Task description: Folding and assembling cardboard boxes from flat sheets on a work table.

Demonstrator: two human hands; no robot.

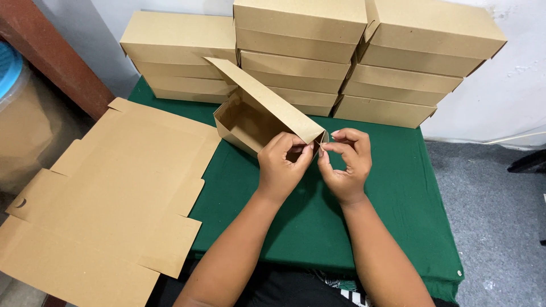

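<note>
While open, box (pixel 250 116) in both hands (pixel 281 167) (pixel 344 167)

The half-folded plain brown cardboard box (pixel 256 116) is unpatterned kraft brown, like the flat brown cardboard sheets (pixel 108 193) left of it and the stacked brown boxes (pixel 301 51) behind it. The dark green cloth worktop (pixel 398 187) beneath is plain; beside it, a grey speckled floor (pixel 495 216).

Half-folded box (pixel 256 116) on table (pixel 409 187); flat blanks (pixel 114 199) left of it; finished boxes (pixel 318 57) stacked behind.
</note>
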